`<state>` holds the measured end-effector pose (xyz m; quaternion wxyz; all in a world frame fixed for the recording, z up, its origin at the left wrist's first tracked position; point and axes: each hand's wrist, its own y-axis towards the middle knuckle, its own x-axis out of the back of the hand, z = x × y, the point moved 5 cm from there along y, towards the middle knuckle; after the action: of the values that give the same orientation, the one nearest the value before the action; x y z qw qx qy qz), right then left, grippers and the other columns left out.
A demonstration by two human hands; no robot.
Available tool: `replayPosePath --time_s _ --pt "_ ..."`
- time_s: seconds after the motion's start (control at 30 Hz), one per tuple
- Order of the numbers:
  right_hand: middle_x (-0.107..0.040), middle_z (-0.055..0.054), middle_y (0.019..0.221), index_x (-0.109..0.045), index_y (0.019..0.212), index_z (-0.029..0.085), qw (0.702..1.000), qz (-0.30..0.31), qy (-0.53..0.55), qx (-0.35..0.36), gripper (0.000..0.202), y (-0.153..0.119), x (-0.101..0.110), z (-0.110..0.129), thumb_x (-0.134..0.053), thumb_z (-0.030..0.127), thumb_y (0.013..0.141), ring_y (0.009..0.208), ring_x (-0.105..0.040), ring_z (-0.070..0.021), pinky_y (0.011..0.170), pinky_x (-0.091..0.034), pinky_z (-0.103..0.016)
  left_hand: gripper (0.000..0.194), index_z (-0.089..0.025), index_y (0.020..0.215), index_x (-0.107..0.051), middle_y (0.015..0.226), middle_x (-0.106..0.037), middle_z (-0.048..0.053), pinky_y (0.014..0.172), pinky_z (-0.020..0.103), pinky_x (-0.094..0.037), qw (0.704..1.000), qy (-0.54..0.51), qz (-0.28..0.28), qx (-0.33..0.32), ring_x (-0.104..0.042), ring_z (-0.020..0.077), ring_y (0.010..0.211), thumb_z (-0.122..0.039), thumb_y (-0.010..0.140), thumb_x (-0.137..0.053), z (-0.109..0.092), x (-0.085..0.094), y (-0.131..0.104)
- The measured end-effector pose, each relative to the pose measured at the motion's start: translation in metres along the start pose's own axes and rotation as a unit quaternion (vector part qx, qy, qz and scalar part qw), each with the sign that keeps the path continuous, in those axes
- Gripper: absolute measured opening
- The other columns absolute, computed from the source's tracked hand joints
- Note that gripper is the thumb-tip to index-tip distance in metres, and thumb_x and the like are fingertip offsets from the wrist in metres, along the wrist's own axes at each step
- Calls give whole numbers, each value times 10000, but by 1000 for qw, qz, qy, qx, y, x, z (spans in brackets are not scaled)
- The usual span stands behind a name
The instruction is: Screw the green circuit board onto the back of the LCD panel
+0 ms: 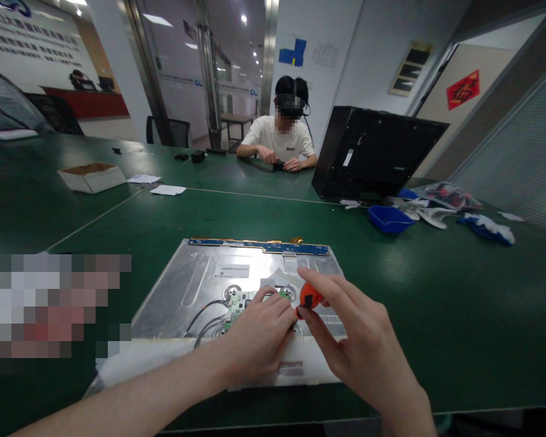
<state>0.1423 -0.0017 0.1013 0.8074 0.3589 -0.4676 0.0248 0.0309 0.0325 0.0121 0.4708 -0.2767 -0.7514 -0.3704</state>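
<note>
A flat silver metal panel [164, 297] lies on the green table, with a blue circuit strip [250, 246] along its far edge. Near its middle sits a green circuit board [236, 306] with black cables at its left. My left hand [266, 328] rests over the board's right part, fingers bent and closed together; what they hold, if anything, is hidden. My right hand [355, 328] grips an orange and black screwdriver handle [310, 295] between thumb and fingers, just right of my left hand. The tool's tip is hidden.
A blue tray [389, 218] and gloves [486, 227] lie at the right, near a large black monitor [377, 152]. An open white box [92, 179] and papers [168, 190] are at the back left. A person [279, 139] sits across the table.
</note>
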Motion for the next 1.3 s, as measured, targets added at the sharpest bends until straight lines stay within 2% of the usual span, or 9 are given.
replayPosePath --time_s 0.1,0.23,0.47,0.7,0.87,1.1,1.2,1.3 --pt "-633 -55 995 -438 1333 234 1000 -2 -7 3 422 1 -1 -1 -530 221 922 820 -622 -170 711 -533 -306 165 -167 1034 -554 1042 -641 92 1034 482 -312 1000 -6 -6 5 -568 261 1043 -179 881 -494 0 0 0" --pt "-640 -47 975 -443 1299 246 1000 -8 -9 10 390 0 -1 -1 -532 198 923 801 -618 -169 694 -529 -303 131 -171 984 -569 1032 -643 88 1042 486 -301 1000 -8 3 8 -566 262 1043 -179 879 -491 0 -1 0" --pt "-642 -75 1096 -421 1297 199 1000 -24 -1 6 410 -2 0 -1 -529 186 902 890 -628 -173 745 -534 -298 159 -168 1017 -563 1017 -646 95 1014 485 -325 1000 -11 -3 3 -570 263 1024 -184 886 -474 1 0 -1" --pt "-620 -80 1037 -488 1244 214 999 -42 -12 2 332 1 3 1 -537 222 916 839 -621 -173 655 -534 -293 123 -167 957 -569 1012 -641 90 1018 486 -324 1000 -5 6 9 -569 261 1020 -184 894 -465 0 0 0" --pt "-638 -82 1069 -439 1299 188 999 -41 4 12 409 0 4 4 -509 156 898 896 -616 -181 739 -536 -310 165 -164 1020 -570 1026 -642 93 1036 495 -312 1000 -11 5 6 -572 260 1017 -184 896 -464 0 1 0" --pt "-611 -75 1063 -458 1301 224 1000 -25 -12 -10 396 1 -1 -1 -551 236 916 852 -608 -172 695 -527 -298 155 -164 1020 -575 1056 -641 98 1027 493 -314 1000 5 9 11 -559 269 1058 -181 905 -473 3 -4 0" --pt "-619 -60 1027 -434 1352 237 999 -33 -9 -5 446 1 0 0 -530 185 920 856 -605 -162 705 -516 -285 132 -161 978 -577 1030 -648 93 1035 498 -306 1000 5 2 9 -571 263 1037 -180 909 -465 2 -4 0" --pt "-631 -71 1068 -397 1383 200 999 -39 1 5 497 0 1 2 -522 146 906 926 -600 -174 761 -509 -293 120 -154 952 -577 999 -647 91 1033 492 -310 1000 2 -1 3 -581 258 1002 -172 893 -474 2 -3 0"
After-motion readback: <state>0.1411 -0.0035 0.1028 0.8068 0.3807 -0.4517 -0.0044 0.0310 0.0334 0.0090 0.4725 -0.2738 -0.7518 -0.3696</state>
